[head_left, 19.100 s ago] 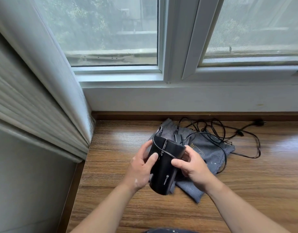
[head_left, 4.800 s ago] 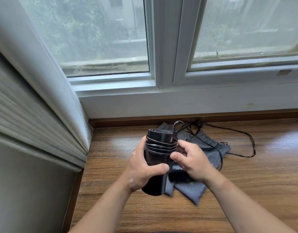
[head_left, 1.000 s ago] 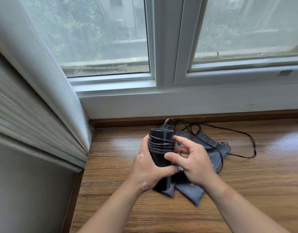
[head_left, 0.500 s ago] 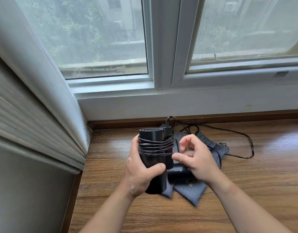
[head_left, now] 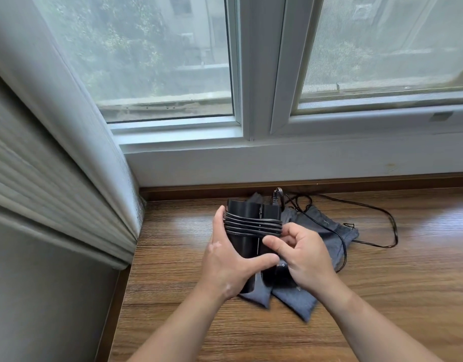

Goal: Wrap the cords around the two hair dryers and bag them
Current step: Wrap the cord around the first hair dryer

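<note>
Since the earliest frame the cord has gone from a loose tangle to about five turns round the dryer, which the left hand grips from the side, thumb across the front, while the right hand pinches the cord at the turns' right edge. Judged risk: the casing is smooth, hard plastic and the round cord springy, so slack at the pinch could let turns slide off the end just above the grip. Free cord trails beyond the right hand over the soft grey bag on the wood-grain sill and may snag there.
</note>
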